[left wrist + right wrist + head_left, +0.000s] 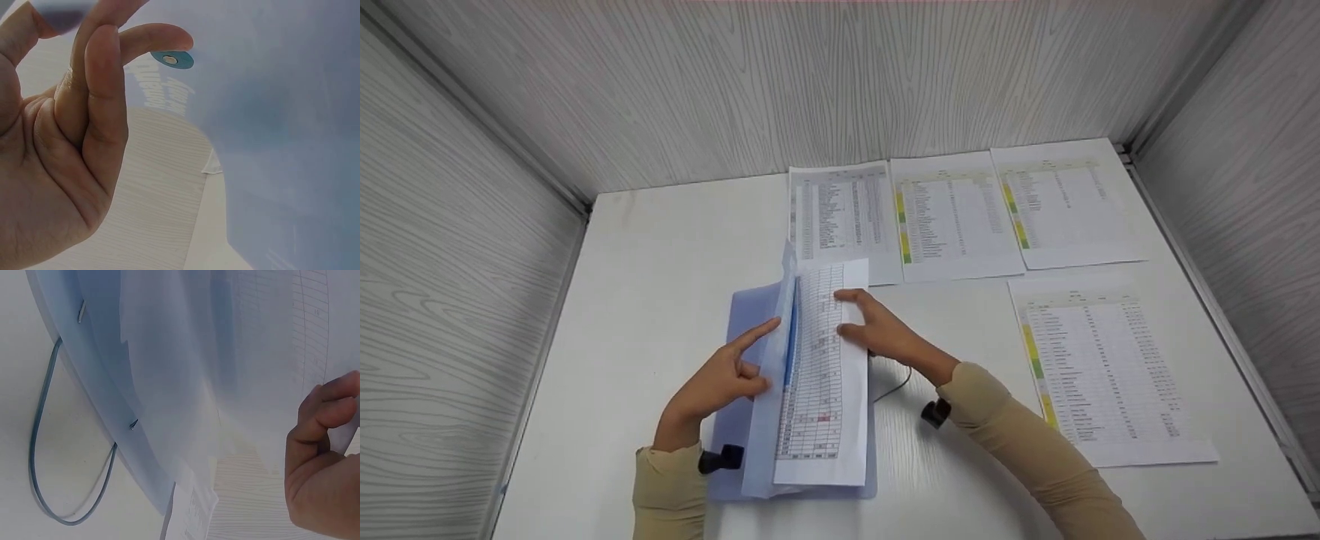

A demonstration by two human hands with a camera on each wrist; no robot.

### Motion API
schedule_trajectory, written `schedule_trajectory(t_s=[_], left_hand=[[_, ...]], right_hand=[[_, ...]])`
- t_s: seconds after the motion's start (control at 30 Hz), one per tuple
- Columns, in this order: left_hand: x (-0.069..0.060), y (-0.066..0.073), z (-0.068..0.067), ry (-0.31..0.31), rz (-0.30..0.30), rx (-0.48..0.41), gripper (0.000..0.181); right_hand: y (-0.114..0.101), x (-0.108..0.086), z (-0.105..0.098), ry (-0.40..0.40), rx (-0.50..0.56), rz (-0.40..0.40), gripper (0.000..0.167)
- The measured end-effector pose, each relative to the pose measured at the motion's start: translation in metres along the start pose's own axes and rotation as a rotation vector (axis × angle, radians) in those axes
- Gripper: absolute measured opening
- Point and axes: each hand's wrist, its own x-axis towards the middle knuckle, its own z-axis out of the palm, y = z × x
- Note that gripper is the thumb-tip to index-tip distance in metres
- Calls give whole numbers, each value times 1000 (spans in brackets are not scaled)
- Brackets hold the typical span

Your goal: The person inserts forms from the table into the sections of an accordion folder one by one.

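Observation:
A blue translucent folder [750,300] lies unfolded on the table, its inner flap [769,420] raised on edge. My left hand [712,382] touches the flap's left face, index finger extended and other fingers bent; in the left wrist view the hand [67,118] is beside a round teal button [171,59] on the blue plastic [281,124]. My right hand [885,326] grips the right edge of a printed table sheet [817,375], thumb and index on its face, the rest hidden behind. In the right wrist view, curled fingers of that hand [323,461] meet the sheet [270,382].
Three printed sheets [847,217], [952,217], [1065,210] lie in a row along the back of the table [660,247]. Another sheet [1110,367] lies at the right. A thin dark cord [39,495] loops from the folder's edge. Wood-patterned walls surround the table.

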Motion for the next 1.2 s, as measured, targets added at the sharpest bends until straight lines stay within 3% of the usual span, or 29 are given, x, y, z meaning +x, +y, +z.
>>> schedule_trajectory(t_s=[0.4, 0.9, 1.2], left_hand=[[-1, -2, 0, 7, 11, -19, 83], [1, -1, 3, 29, 7, -2, 83], [2, -1, 3, 15, 8, 0, 83]], right_hand=[[-7, -6, -17, -102, 19, -12, 58], [-5, 4, 5, -34, -151, -23, 57], [-7, 9, 14, -39, -192, 0, 58]])
